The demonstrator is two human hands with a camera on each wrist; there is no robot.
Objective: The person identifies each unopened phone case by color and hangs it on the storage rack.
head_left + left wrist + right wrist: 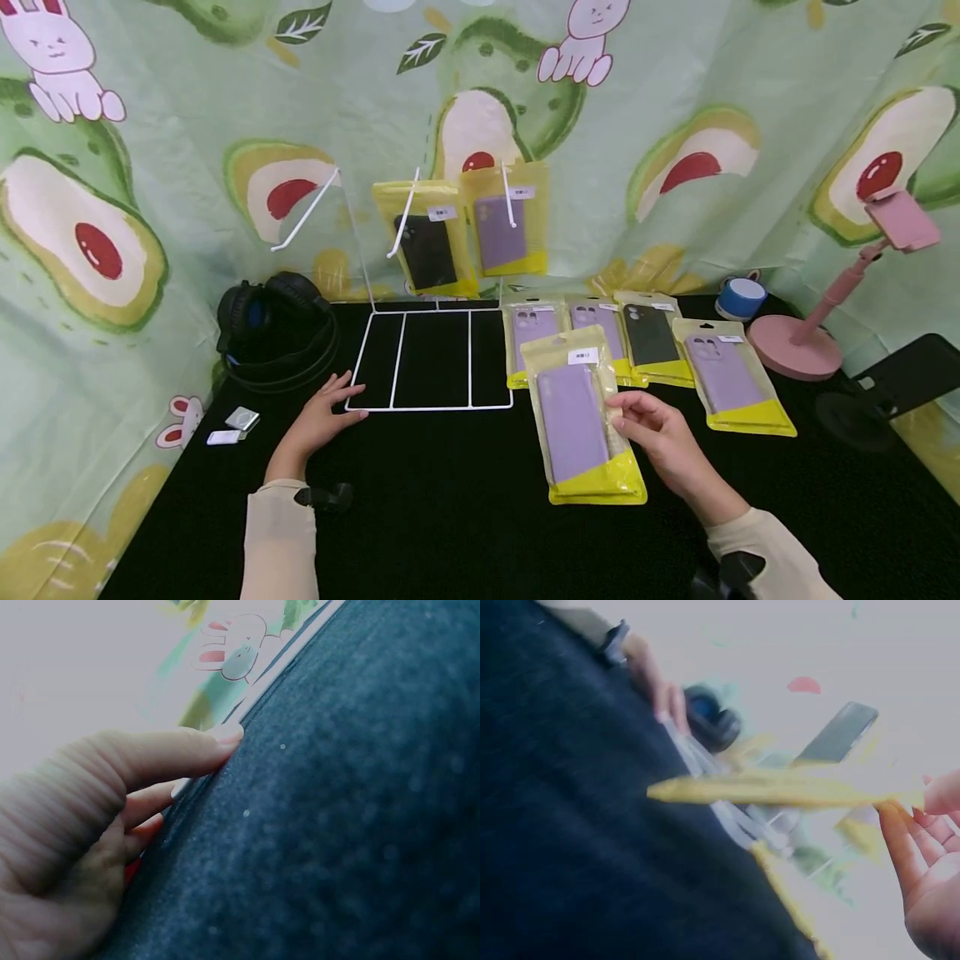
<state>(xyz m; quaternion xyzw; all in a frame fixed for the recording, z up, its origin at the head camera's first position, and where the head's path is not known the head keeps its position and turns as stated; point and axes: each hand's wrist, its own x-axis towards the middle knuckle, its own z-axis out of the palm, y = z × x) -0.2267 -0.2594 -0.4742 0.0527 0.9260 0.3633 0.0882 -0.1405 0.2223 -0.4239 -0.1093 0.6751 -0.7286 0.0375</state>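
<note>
My right hand (667,446) pinches the right edge of a packaged purple phone case (573,421), raised in front of other packs. That pack shows edge-on and blurred in the right wrist view. My left hand (315,421) rests at the front left corner of a white wire rack (431,409); its thumb (202,746) lies along the wire and its fingers are spread. On the rack's middle hook hangs a packaged black phone case (431,254), and a packaged purple case (501,233) hangs on the right hook. The left hook (306,210) bears nothing.
Right of the rack lie several packs, among them a black case (651,337) and a purple case (723,375). Black headphones (277,329) sit left of the rack, small white items (234,425) nearer. A pink stand (795,346), blue-white tub (741,297) and black stand (900,383) are at right.
</note>
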